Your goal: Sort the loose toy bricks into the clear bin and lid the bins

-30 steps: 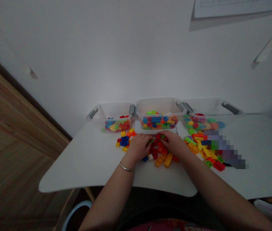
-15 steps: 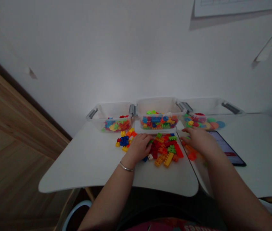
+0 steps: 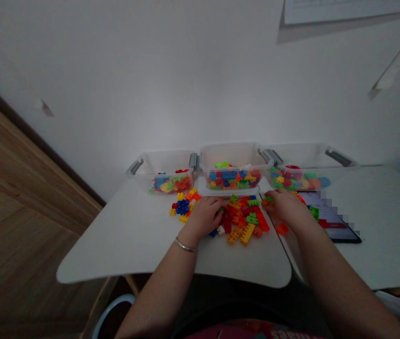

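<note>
Coloured building bricks [image 3: 245,233] lie heaped on the white table in front of me. My left hand [image 3: 205,216], with a bangle at the wrist, rests on the left part of the heap. Its fingers are curled together, and a bit of green brick [image 3: 222,208] shows at their tips; what they hold is mostly hidden. To the right of the heap, my right hand [image 3: 286,205] is low over more loose bricks, its fingers stretched out. Its fingertips are at a green brick [image 3: 268,200], and an orange brick [image 3: 282,229] lies below the palm.
Three clear bins with small coloured pieces line the wall: a left bin [image 3: 143,177], a middle bin [image 3: 235,155] and a right bin [image 3: 306,155]. A white lid [image 3: 228,191] lies before the middle one. A tablet or phone [image 3: 341,230] is right of my right hand; its picture is partly blocky.
My right hand has shifted slightly left and its fingers have come down to a green brick. My left hand stays where it was on the heap.
</note>
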`<state>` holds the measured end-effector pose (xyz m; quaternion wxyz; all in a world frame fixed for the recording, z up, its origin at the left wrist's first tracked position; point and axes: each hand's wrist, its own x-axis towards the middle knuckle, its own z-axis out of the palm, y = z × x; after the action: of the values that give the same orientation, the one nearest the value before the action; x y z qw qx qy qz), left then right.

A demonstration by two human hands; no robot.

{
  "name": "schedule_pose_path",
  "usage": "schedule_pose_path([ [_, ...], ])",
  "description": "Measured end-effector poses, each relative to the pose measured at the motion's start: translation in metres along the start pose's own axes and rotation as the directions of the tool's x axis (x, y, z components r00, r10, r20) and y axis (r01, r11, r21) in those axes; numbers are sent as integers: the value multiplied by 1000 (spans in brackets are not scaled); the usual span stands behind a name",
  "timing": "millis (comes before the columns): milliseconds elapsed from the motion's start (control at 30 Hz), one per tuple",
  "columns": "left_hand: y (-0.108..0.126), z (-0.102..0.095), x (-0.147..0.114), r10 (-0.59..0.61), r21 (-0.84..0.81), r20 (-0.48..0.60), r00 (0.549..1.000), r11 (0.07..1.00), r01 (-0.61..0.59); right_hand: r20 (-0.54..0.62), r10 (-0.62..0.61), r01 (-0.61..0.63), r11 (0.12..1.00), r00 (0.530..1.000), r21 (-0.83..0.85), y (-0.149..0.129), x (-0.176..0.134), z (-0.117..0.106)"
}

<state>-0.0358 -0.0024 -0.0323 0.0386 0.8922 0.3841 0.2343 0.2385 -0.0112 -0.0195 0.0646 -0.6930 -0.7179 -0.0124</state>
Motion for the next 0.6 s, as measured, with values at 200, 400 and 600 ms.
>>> schedule_pose_path([
  [200,0,-1,0,9,-11,-11,1000,1000,-9,-54,18,-17,1000,998,9,0,-7,-12],
  [400,-1,1,-1,5,-11,-18,1000,1000,-5,37,56,-50,989,998,-140,-2,-17,-12],
  [600,-1,0,-1,7,-9,-17,1000,1000,-7,10,88,-87,993,996,-77,1,-14,-10],
])
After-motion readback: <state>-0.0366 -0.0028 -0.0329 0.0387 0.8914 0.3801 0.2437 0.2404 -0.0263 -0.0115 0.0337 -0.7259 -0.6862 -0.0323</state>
